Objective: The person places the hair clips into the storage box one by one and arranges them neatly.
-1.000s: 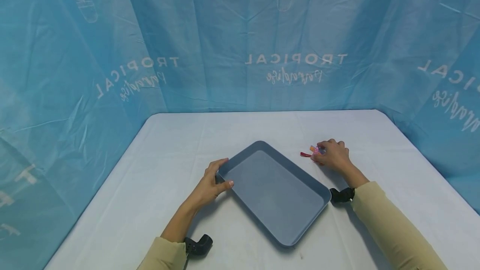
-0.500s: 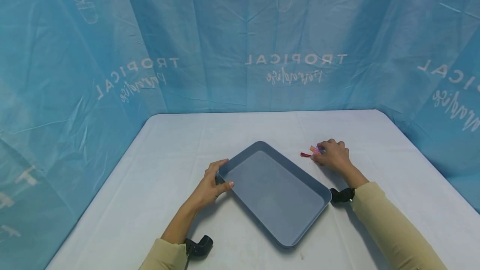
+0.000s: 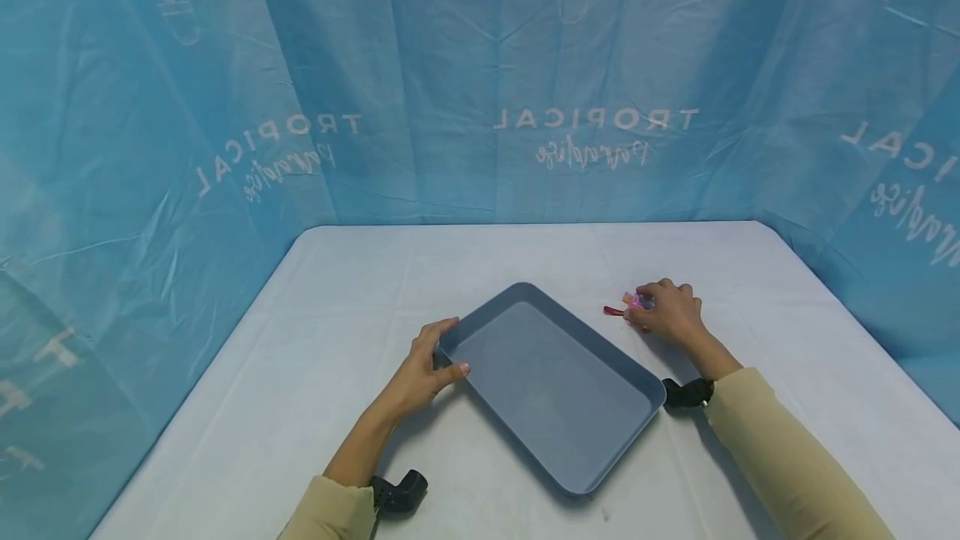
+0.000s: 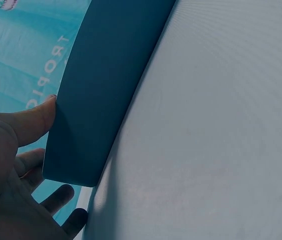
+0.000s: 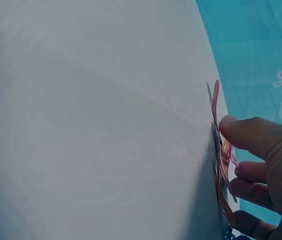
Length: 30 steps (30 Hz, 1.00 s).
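Observation:
A grey-blue rectangular tray [image 3: 555, 390] lies turned at an angle on the white table. Its left corner is between the thumb and fingers of my left hand [image 3: 417, 372], the thumb at the rim. The left wrist view has the tray's dark side wall [image 4: 101, 100] with the thumb against its edge. Right of the tray's far side, my right hand [image 3: 671, 311] holds a small bunch of colourful pieces that look like hair clips [image 3: 636, 302], pink, purple and orange, with a red one sticking out left. In the right wrist view, thumb and fingers surround these thin clips [image 5: 223, 175], partly hiding them.
The table [image 3: 337, 273] has a white cloth cover. Blue printed curtains [image 3: 450, 173] hang behind it and along both sides. A black wrist device [image 3: 400, 492] sits at the left wrist, another black device [image 3: 686, 392] at the right, close beside the tray's right corner.

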Available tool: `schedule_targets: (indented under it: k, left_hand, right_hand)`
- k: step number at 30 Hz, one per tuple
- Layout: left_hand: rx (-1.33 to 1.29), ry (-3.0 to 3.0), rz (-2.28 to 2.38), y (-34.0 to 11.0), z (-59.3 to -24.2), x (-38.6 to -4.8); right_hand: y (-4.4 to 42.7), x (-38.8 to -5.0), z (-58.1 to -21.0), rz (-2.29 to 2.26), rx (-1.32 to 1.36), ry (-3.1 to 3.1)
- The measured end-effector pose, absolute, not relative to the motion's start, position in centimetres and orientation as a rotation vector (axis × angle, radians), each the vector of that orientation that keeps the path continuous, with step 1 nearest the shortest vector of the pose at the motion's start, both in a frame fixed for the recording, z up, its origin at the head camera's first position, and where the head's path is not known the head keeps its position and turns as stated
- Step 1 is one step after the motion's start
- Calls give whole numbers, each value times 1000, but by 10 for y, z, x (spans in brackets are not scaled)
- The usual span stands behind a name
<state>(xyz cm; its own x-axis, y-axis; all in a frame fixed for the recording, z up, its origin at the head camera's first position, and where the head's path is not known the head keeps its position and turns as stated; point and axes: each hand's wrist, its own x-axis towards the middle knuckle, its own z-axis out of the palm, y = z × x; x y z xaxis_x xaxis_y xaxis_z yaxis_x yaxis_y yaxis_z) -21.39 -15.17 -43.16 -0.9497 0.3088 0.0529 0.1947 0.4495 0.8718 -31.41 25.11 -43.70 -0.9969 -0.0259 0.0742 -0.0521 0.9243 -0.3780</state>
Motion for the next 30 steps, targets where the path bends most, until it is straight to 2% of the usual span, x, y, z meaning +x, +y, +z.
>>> schedule_targets:
  k: [18, 30]
  left_hand:
    - [454, 2593, 1521, -152, -431, -214]
    - [443, 2582, 1536, -151, -432, -215]
  right_hand:
    - [242, -306, -420, 637, 107, -2968]
    - [228, -302, -400, 619, 243, -2903]
